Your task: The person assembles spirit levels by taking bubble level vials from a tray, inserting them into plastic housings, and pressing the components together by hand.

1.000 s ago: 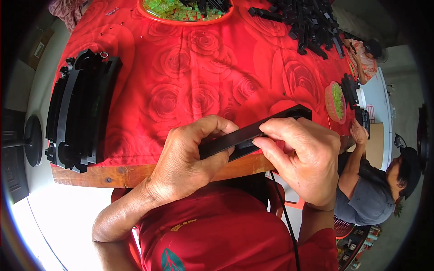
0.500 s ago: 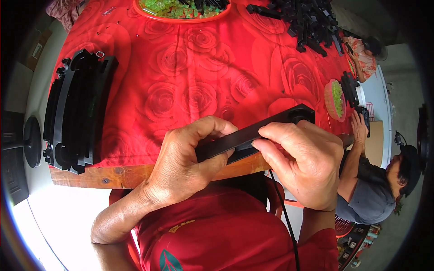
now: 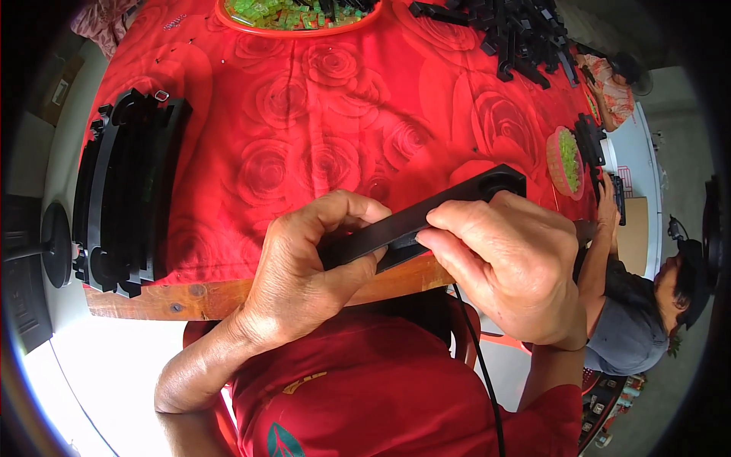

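Black strips sit together on the table; the left hand grasps the left end of a bar slanting over the near edge; the right hand fingers its side, pinching what I can't tell; further right, a bowl of green bits

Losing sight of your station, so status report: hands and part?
Left hand gripping black bar. Right hand, fingertips at bar's side. Black stack off left, apart from both hands.
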Tool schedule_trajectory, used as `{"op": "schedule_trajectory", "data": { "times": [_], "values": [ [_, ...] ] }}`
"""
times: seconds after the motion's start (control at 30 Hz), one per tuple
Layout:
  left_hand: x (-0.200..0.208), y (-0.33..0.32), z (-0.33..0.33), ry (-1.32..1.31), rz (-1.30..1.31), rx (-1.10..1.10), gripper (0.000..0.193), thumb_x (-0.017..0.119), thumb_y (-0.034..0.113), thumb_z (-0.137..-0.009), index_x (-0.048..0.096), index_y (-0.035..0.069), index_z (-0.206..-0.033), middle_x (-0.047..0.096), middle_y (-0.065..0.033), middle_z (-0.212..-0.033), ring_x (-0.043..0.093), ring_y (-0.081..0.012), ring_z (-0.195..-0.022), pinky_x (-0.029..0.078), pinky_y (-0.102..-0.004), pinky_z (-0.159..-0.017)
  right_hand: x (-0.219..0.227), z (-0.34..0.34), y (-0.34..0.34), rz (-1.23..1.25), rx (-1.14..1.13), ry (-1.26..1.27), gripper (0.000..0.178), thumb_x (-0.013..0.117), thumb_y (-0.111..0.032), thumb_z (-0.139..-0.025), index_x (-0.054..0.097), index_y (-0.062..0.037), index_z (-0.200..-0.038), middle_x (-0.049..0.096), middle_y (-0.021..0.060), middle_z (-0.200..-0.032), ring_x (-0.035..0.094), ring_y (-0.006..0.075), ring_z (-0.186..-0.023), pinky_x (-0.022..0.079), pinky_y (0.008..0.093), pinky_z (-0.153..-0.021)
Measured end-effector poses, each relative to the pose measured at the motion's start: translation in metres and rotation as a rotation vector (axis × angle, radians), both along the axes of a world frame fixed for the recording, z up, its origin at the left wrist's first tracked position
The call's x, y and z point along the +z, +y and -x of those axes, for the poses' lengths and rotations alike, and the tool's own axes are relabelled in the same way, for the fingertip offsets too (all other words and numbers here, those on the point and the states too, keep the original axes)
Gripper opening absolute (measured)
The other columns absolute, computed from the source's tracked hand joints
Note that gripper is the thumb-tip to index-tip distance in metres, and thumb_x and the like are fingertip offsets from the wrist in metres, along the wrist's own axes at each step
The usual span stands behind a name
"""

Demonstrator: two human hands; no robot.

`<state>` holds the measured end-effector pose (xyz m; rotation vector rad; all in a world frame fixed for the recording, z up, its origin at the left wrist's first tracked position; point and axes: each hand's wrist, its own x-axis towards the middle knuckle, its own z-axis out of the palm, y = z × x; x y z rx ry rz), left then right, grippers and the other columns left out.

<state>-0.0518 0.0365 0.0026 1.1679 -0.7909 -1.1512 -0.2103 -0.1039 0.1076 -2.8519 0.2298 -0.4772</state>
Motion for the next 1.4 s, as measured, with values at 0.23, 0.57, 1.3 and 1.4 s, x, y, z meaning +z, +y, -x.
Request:
{"op": "schedule_trajectory", "data": {
  "times": [0.23, 0.57, 1.3, 1.4],
  "values": [
    [0.005, 0.000, -0.003, 0.063, -0.021, -0.026, 0.023, 0.069, -0.007, -0.093, 0.070, 0.001, -0.115, 0.064, 0.0048, -0.093, 0.057, -0.0007, -0.082, 0.048, -0.0199, -0.071, 0.004, -0.002, 0.001, 0.027, -0.001, 0.055, 0.028, 0.090, 0.001, -0.075, 0.073, 0.0005, -0.097, 0.070, 0.0101, -0.073, 0.062, 0.0231, -0.058, 0.049, 0.0363, -0.053],
    [0.005, 0.001, -0.003, 0.033, -0.015, -0.023, 0.023, 0.069, -0.006, -0.094, 0.069, 0.000, -0.116, 0.064, 0.0046, -0.091, 0.056, -0.0004, -0.081, 0.048, -0.0202, -0.070, 0.018, -0.006, 0.005, 0.154, -0.069, 0.135, 0.034, 0.093, -0.004, -0.069, 0.073, -0.0029, -0.096, 0.067, 0.0067, -0.073, 0.061, 0.0246, -0.062, 0.050, 0.0371, -0.057],
    [0.000, 0.000, -0.006, -0.019, -0.083, -0.194, 0.031, 0.066, -0.008, -0.094, 0.067, -0.001, -0.124, 0.069, 0.0003, -0.107, 0.062, -0.0037, -0.096, 0.050, -0.0224, -0.086, -0.013, -0.024, -0.043, -0.472, 0.110, 0.508, 0.012, 0.075, -0.013, -0.079, 0.074, -0.0010, -0.083, 0.062, 0.0128, -0.056, 0.063, 0.0288, -0.048, 0.045, 0.0396, -0.048],
    [0.006, 0.002, -0.003, 0.004, -0.061, -0.195, 0.031, 0.067, -0.007, -0.094, 0.068, -0.001, -0.124, 0.069, 0.0010, -0.106, 0.061, -0.0033, -0.094, 0.049, -0.0215, -0.084, -0.015, -0.020, -0.043, -0.533, 0.113, 0.471, 0.013, 0.075, -0.012, -0.079, 0.074, 0.0005, -0.084, 0.062, 0.0128, -0.056, 0.064, 0.0269, -0.048, 0.046, 0.0382, -0.048]
  ]
}}
